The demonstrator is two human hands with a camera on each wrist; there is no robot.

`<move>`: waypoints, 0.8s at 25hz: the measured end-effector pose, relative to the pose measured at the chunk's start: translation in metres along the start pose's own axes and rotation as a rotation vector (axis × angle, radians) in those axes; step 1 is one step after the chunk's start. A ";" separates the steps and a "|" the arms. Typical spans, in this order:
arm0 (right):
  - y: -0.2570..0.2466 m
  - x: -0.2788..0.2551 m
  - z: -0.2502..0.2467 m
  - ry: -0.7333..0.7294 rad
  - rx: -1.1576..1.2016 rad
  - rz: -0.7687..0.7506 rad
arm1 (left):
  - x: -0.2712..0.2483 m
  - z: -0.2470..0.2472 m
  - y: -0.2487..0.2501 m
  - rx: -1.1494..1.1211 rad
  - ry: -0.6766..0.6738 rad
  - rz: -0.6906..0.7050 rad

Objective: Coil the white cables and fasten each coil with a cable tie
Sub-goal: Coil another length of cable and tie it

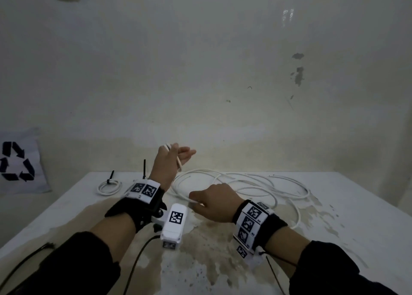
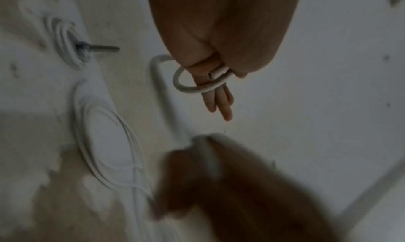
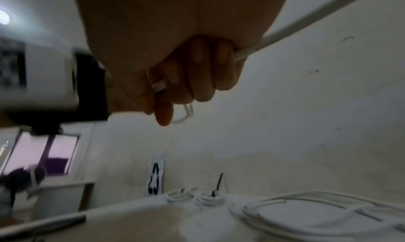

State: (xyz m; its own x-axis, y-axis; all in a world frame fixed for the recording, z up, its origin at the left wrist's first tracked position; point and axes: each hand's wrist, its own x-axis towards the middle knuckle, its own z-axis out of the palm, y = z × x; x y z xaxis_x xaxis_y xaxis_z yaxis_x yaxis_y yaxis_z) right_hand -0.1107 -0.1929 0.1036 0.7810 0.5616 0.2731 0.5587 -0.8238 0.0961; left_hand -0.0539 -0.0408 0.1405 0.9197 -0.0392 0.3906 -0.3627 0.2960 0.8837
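Head view. The left hand is raised above the far side of the table, thumb pressing the end of a white cable against the palm while the other fingers lie out nearly straight. The right hand is lower and nearer, its fingers curled round the same cable just above the tabletop. Behind and to the right of it the loose cables lie in wide, overlapping loops. At the far left rest a finished coil with a black cable tie standing up from it, and a second tie partly hidden by the left wrist. Judged stage: the first turn of a new coil is being formed.

Left wrist view. A small loop of cable rings the extended fingers; its cut end sits under the thumb. The right hand is blurred below. A tied coil and loose loops lie on the table.

Right wrist view. The right hand is closed on the cable, which runs up and right from the fist. Two tied coils sit at the table's far edge.

The next move probably calls for feeding slack to the left hand, turn upon turn, without dragging the neighbouring loops.

Setting. The white tabletop is stained and worn to brown in patches; the pale wall is scuffed, with a recycling sign at left.
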 end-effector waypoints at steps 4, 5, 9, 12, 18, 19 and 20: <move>0.012 0.002 -0.030 0.083 0.150 0.022 | -0.017 -0.015 -0.023 0.710 -0.219 -0.072; 0.020 0.002 -0.032 0.061 0.183 0.050 | -0.021 -0.018 -0.022 0.817 -0.297 -0.090; 0.052 0.001 -0.027 0.128 0.319 0.189 | -0.033 -0.017 -0.002 0.486 -0.560 -0.456; 0.065 0.001 -0.009 0.263 0.488 0.274 | -0.032 -0.015 0.021 -0.042 -0.635 -0.653; 0.047 -0.009 0.032 0.047 0.364 0.278 | -0.010 -0.012 0.044 -0.580 -0.251 -0.355; 0.036 -0.005 0.035 -0.018 0.311 0.246 | -0.008 -0.009 0.041 -0.583 -0.172 -0.312; 0.025 -0.002 0.038 -0.060 0.253 0.215 | -0.007 -0.004 0.036 -0.527 -0.102 -0.261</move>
State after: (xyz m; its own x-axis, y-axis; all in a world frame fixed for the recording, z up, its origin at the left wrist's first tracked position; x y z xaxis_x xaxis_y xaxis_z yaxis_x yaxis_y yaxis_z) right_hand -0.0872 -0.2119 0.0693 0.8993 0.3870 0.2035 0.4252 -0.8826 -0.2006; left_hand -0.0724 -0.0261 0.1682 0.9398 -0.2586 0.2233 0.0213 0.6968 0.7170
